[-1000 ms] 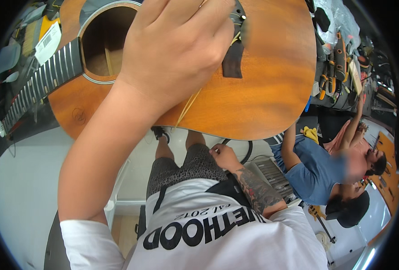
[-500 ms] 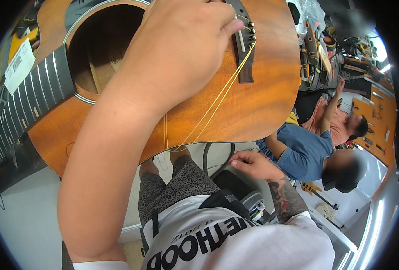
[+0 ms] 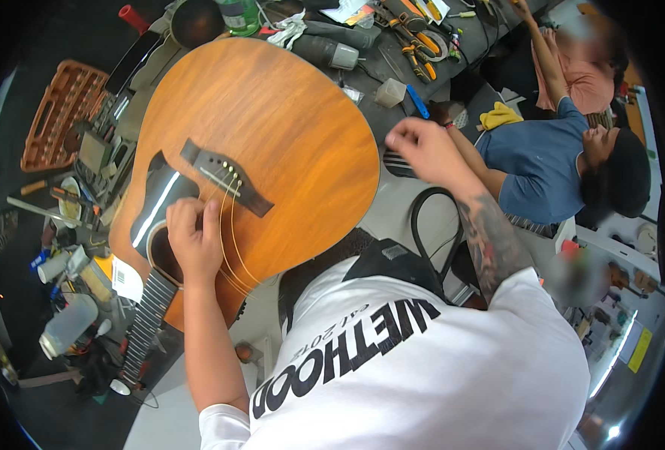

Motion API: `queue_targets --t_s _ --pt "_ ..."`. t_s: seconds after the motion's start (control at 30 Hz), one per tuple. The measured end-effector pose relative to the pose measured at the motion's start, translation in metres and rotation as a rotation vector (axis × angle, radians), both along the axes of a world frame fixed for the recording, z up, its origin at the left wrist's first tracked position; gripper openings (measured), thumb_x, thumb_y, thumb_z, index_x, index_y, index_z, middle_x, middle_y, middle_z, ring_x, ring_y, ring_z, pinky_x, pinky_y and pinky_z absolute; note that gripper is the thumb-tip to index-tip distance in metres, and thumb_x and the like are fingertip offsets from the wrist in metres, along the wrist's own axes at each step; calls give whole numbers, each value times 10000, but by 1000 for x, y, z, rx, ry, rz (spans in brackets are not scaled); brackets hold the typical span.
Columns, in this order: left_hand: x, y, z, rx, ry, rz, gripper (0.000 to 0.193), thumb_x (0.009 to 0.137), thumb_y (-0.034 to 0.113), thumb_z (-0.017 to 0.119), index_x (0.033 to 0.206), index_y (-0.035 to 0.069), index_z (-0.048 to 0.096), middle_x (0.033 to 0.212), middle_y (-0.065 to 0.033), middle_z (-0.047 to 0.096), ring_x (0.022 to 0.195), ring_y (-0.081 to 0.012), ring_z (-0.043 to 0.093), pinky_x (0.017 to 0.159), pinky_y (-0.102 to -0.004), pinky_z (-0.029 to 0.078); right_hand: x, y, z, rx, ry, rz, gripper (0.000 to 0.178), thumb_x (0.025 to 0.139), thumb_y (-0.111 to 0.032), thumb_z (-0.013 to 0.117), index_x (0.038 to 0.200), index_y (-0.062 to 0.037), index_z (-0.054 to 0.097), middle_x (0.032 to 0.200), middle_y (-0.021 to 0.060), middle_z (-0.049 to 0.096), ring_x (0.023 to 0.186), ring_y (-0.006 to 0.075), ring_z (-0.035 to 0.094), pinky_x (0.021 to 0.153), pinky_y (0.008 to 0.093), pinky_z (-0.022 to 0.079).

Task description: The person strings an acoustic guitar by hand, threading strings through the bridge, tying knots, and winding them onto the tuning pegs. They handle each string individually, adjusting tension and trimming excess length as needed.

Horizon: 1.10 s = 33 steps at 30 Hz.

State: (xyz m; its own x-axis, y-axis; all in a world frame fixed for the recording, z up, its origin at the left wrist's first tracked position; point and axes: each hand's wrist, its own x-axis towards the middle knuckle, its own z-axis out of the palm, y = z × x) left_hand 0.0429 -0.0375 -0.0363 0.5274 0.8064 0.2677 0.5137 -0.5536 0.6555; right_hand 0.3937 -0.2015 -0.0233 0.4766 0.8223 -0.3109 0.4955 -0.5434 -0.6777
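Note:
An acoustic guitar [image 3: 302, 127] with an orange-brown top lies in front of me, its neck pointing to the lower left. Its dark bridge [image 3: 256, 201] has a white saddle and several pins; from some of them, loose golden strings [image 3: 236, 247] run down past the guitar's near edge. My left hand [image 3: 195, 236] is at the soundhole beside the dark pickguard [image 3: 160, 196], fingers curled and thumb near them; anything inside them is hidden. Beyond the guitar's right edge, my right hand [image 3: 428, 152] is raised, fingers bent in toward the thumb. What it pinches, if anything, cannot be seen.
Pliers [image 3: 415, 45] and other tools cover the bench at the back. An orange socket case [image 3: 61, 112] and a plastic bottle [image 3: 70, 322] are on the left. A co-worker in a blue shirt [image 3: 539, 169] sits close to my right hand; another person is behind.
My left hand has gone from the bridge to the soundhole. My right hand has risen from beside my lap to the guitar's right side. The view has shifted, showing more of the bench.

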Motion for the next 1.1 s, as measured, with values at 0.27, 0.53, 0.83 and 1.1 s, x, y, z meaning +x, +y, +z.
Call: queue_targets --t_s 0.27,0.53,0.83,1.1 --pt "-3 -2 5 -25 9 -25 144 893 62 644 788 5 564 811 -117 587 799 -278 524 739 -365 426 34 6 -7 -40 -194 -218 240 882 -239 680 956 -12 685 667 89 626 598 189 597 593 343 464" --pt "-6 3 10 -58 -60 -41 146 920 89 617 809 -1 584 827 -114 595 829 -278 527 769 -356 422 -5 -56 -28 -107 -171 -368 339 861 -370 672 906 -37 715 708 122 675 696 273 675 652 378 517" --pt "0 11 -15 -91 -144 -28 211 957 156 608 840 -19 612 793 -99 585 772 -221 528 717 -336 430 18 -76 14 63 -266 -459 327 867 -366 649 915 -52 728 798 157 705 800 351 684 743 416 528" --pt "2 -1 32 -224 17 -13 132 881 77 676 925 -47 662 1011 -138 535 838 -243 569 751 -304 473 90 -24 12 -2 -298 -308 394 825 -452 634 921 -90 758 921 167 716 928 374 677 852 436 528"
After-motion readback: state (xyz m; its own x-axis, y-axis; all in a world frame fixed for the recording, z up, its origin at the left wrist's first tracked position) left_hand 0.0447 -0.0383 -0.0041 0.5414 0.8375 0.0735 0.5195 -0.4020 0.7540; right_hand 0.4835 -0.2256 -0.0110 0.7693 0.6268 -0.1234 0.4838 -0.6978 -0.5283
